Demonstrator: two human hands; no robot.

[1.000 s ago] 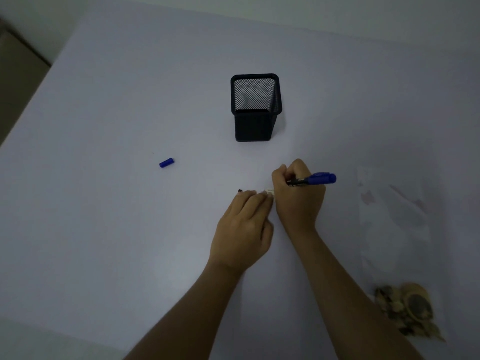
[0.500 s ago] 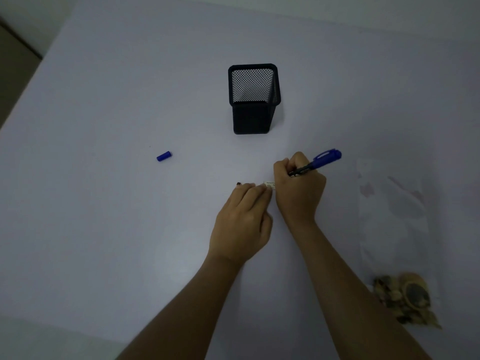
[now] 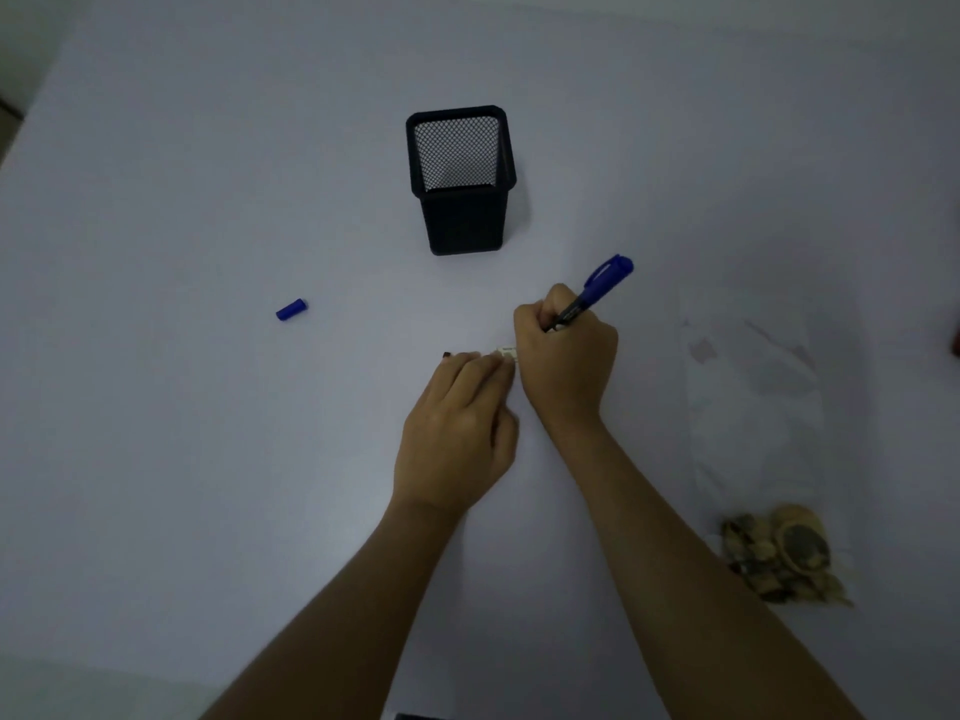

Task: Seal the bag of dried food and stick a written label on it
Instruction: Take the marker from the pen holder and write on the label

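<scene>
On the desk, the small label is pinned under the fingertips of the left hand. Just right of it, the pen is held in the right hand's closed grip, its barrel slanting up-right. The bag lies well apart, farther right, nearer the right hand.

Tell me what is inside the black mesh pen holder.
The mesh pen holder shows only its own mesh walls inside; no pens stand in it. Its floor is hidden behind the near wall.
</scene>
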